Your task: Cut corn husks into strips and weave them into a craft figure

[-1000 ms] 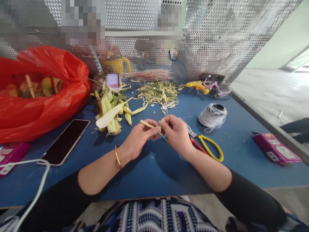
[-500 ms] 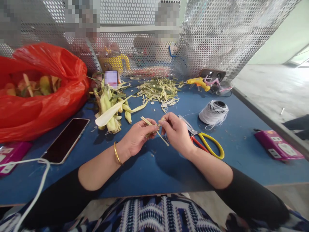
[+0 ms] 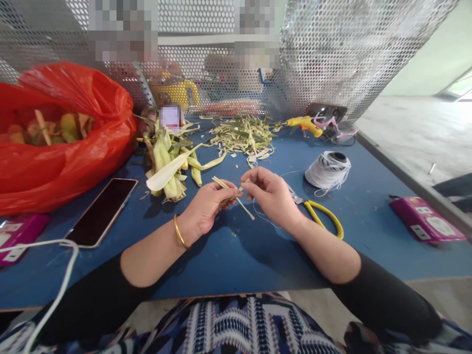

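- Your left hand (image 3: 212, 204) is in a pinch, its thumb (image 3: 229, 193) pointing toward the right hand (image 3: 273, 199).
- Your right hand has its knuckles raised, fingers (image 3: 252, 173) bent in toward the thumb.
- The two hands' fingertips nearly meet.
- Your left forearm (image 3: 155, 255) and right forearm (image 3: 330, 250) slant inward, wrists well apart.

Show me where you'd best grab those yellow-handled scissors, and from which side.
Probably by the yellow handle, coming from the right: its wide loop lies exposed on that side. The blades point away from the person, partly hidden by the right hand, so that end looks harder to reach.
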Demonstrator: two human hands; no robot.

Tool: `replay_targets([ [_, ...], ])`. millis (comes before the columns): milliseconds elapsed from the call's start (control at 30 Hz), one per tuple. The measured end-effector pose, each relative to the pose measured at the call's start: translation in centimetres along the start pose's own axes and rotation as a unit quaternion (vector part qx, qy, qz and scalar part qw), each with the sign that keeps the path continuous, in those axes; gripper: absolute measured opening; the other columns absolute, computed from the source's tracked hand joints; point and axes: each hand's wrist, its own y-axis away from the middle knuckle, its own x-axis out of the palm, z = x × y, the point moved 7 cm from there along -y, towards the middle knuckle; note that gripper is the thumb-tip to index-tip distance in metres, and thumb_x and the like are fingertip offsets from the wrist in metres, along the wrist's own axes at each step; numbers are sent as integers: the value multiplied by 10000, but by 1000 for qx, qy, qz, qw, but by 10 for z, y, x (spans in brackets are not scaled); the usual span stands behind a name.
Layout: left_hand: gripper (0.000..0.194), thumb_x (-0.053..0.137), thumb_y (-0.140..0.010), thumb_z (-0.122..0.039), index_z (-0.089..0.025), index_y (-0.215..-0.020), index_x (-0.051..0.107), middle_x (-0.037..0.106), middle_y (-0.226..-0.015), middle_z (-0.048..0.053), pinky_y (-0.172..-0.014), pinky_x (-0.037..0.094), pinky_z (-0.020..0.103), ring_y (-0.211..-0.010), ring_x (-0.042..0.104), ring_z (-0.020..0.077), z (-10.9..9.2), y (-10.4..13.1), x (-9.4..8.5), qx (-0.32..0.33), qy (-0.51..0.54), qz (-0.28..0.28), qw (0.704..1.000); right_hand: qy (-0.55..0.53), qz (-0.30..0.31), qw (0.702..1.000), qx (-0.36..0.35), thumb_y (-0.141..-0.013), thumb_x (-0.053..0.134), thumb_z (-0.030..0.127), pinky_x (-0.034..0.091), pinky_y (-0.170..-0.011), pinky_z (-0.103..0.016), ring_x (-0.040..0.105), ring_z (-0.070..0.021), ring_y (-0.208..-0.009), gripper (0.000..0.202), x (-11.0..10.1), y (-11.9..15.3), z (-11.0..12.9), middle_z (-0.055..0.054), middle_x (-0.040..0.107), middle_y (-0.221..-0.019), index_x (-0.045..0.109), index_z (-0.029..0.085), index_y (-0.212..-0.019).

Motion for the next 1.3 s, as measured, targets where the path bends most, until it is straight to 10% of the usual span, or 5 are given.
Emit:
replay_targets([
  [200, 200, 787, -511, -223, -166, -599, 616, 571, -536, -36, -529, 347, 234, -528, 512, 96, -6, -1, -2, 44, -48, 1, 998, 185, 65, 970, -144, -838, 561, 97, 456, -735, -259, 601, -138, -783, 169, 0, 0, 21, -22, 665, -806, 688, 202, -798],
  [1300, 247, 794, -588, -363, -134, -655, 728, 670, -643, 51, -547, 391, 253, -573, 568, 131, 1, -5, 0, -3, -88, 79, 993, 278, 45, 947, -157, -802, 499, 56, 381, -622, -230, 530, -125, -678, 190, -1, 2, 22, -16, 604, -747, 611, 187, -722],
])
